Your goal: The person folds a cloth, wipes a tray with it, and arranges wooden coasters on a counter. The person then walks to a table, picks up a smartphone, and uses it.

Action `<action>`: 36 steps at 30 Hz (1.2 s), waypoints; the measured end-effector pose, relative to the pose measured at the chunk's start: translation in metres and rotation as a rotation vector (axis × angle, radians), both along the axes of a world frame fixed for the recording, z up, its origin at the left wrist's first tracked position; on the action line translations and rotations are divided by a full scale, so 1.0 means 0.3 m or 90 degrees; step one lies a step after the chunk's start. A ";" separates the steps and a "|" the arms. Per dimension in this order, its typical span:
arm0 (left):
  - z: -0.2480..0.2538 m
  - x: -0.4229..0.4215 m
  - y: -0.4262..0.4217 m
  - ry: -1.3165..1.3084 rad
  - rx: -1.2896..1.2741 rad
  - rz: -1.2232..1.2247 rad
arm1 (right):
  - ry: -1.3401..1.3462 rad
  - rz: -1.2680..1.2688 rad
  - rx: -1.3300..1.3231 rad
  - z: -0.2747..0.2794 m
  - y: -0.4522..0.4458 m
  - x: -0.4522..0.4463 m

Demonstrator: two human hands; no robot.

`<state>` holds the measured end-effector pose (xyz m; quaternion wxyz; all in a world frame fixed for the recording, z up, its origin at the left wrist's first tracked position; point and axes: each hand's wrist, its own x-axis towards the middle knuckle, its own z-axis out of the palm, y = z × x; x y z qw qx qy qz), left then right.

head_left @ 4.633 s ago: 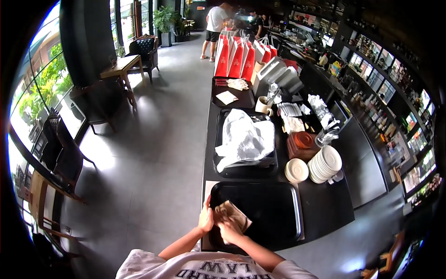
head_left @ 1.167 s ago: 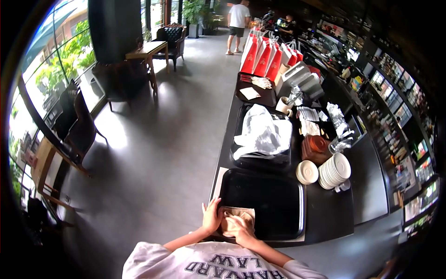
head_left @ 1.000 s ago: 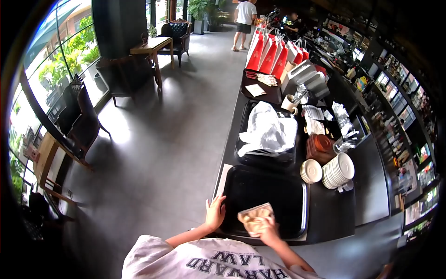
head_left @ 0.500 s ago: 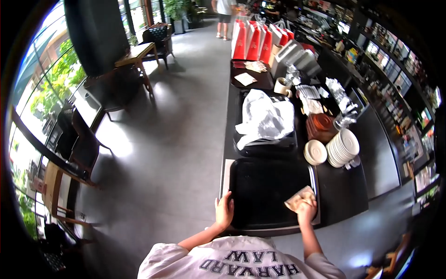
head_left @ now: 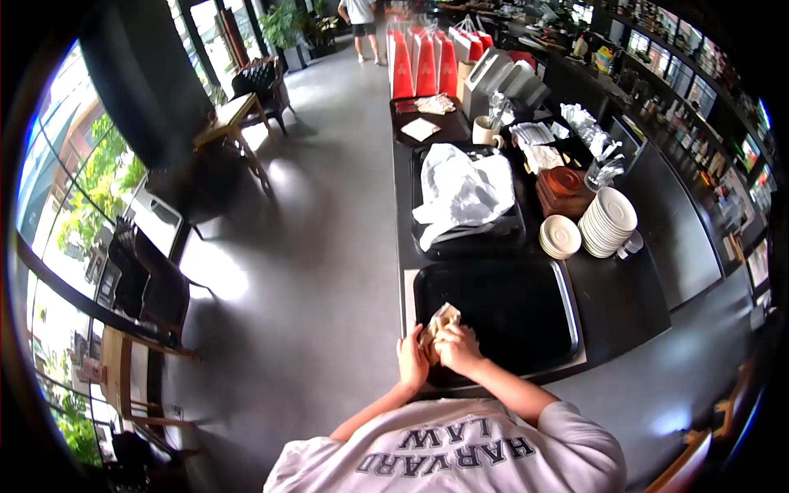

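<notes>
A crumpled light-brown cloth (head_left: 445,315) is bunched between my two hands over the near left corner of a black tray (head_left: 509,308). My right hand (head_left: 459,347) is closed on the cloth, its fingers pressed into the folds. At the tray's left edge, my left hand (head_left: 412,360) has its fingers raised against the other side of the cloth and seems to pinch it; part of the grip is hidden. The tray lies flat on a pale sheet (head_left: 408,300) at the near end of the dark counter (head_left: 616,300).
Beyond lies another black tray (head_left: 515,237) bearing a white crumpled cloth (head_left: 464,193). To the right stand stacked saucers (head_left: 560,237), stacked plates (head_left: 611,220) and a brown wooden box (head_left: 562,197). Red paper bags (head_left: 423,66) stand farther back. A person (head_left: 359,25) is in the distance.
My right hand has carried the cloth leftward across the tray to my left hand. The left hand has stayed near the left edge. The cloth is now more bunched, and the view has shifted slightly.
</notes>
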<state>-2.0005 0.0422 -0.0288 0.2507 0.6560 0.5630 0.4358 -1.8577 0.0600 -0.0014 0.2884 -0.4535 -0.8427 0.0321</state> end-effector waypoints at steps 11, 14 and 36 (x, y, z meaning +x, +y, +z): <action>0.026 0.012 -0.002 0.073 0.026 -0.012 | -0.119 -0.555 -0.113 0.065 -0.152 0.794; -0.002 0.009 -0.001 0.050 -0.002 -0.012 | -0.163 -0.606 -0.196 0.086 -0.169 0.716; 0.098 0.104 -0.018 0.085 0.018 0.036 | 0.307 -0.059 -0.367 0.117 -0.076 0.126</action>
